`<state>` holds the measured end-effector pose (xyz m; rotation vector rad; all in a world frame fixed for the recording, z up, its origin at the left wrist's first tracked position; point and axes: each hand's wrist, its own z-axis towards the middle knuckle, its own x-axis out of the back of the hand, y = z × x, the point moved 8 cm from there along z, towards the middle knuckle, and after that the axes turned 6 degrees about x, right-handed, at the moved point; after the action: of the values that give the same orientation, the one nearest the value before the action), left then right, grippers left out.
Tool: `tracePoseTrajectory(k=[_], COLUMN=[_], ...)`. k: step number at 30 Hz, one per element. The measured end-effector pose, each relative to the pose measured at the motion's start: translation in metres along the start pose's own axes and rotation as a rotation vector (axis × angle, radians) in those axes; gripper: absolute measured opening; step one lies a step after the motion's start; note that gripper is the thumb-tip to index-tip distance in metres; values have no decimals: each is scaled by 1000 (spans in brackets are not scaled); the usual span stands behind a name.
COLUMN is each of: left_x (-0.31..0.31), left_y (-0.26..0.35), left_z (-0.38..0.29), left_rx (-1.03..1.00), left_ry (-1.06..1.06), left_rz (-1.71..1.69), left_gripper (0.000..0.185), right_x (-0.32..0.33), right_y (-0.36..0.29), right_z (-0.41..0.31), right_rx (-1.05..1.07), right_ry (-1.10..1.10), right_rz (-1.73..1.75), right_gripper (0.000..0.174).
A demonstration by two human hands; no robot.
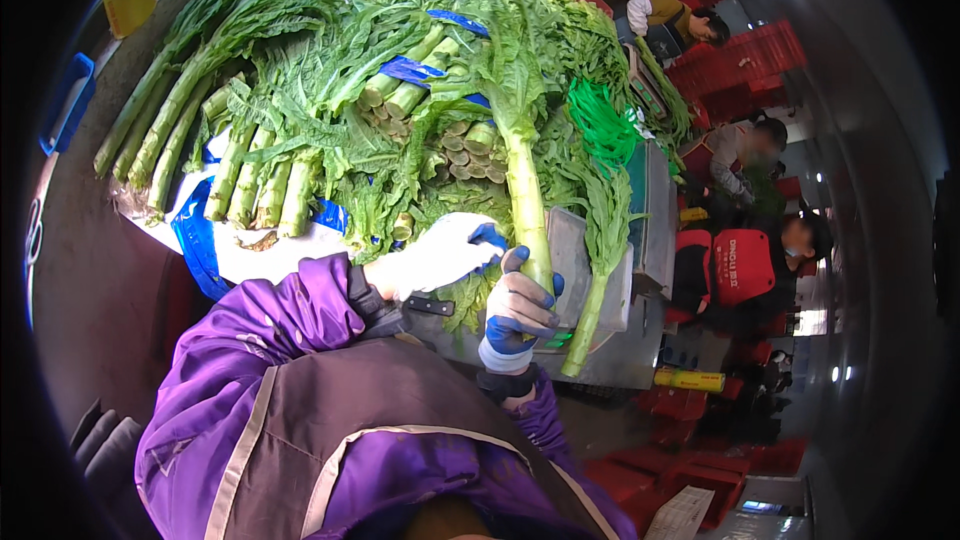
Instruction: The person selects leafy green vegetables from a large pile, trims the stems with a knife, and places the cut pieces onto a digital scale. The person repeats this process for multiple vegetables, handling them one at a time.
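In the head view, my right hand [519, 307], in a grey and blue work glove, grips the lower end of a thick celtuce stem [527, 202], whose leafy top points away from me. My left hand [454, 251], in a white and blue glove, is close by on the left; its fingertips are overexposed, and whether they hold anything is unclear. Below it lies a knife with a black riveted handle [431, 305]. Another celtuce stalk [592, 315] lies on a scale's metal pan [568, 240] to the right. Several cut stalks [259, 184] lie at the left, beside stacked, blue-taped bundles [409, 75].
Green plastic ties [600, 124] lie on leaves beside a metal box [654, 217]. A blue tray [69, 105] is at the far left. Several people work at the right, one on a red-backed chair [742, 266], among stacked red crates [739, 64].
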<state>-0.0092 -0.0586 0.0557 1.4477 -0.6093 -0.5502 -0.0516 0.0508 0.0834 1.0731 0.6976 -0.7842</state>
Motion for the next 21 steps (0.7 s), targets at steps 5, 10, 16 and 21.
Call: tracePoseTrajectory(k=[5, 10, 16, 21], left_x=[33, 21, 28, 20], left_y=[-17, -31, -36, -6], left_z=[42, 60, 54, 34], left_rx=[-43, 89, 223, -54], left_ry=[206, 231, 237, 168], left_rz=[-876, -898, -842, -539], left_gripper=[48, 29, 22, 21], right_x=[9, 9, -17, -23], right_y=[-3, 5, -21, -19], right_z=[-3, -5, -52, -50], right_rx=[-31, -42, 243, 328], right_ry=[4, 237, 968, 983], right_rz=[28, -199, -1656, -1685], right_gripper=[64, 75, 58, 40])
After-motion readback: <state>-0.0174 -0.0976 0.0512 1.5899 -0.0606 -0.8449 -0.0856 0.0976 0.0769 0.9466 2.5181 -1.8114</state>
